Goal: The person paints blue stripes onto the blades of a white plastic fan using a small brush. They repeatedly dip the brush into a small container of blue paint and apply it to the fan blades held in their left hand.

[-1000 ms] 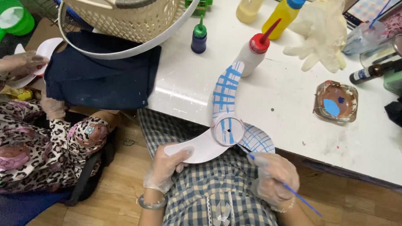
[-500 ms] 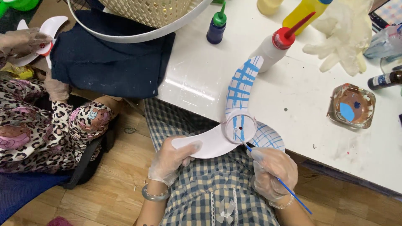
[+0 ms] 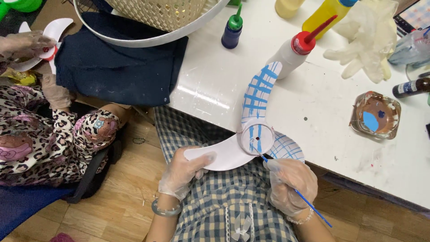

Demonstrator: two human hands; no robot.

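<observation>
A person in a blue checked dress sits at the edge of a white table (image 3: 313, 112), both hands in thin clear gloves. The left hand (image 3: 183, 172) pinches the plain white blade of a three-bladed white plastic fan propeller (image 3: 251, 139), held over the lap at the table's edge. One blade, crossed with blue painted lines, points up and away over the table; the plain blade points left toward the left hand; the third, also blue-lined, points down to the right. The right hand (image 3: 291, 186) is closed around a thin blue paintbrush (image 3: 295, 190), whose tip touches the round hub. The brush slants from the hub down to the right. On the table stand a white squeeze bottle with a red nozzle (image 3: 293, 51) and a small square glass dish of blue paint (image 3: 375, 114).
</observation>
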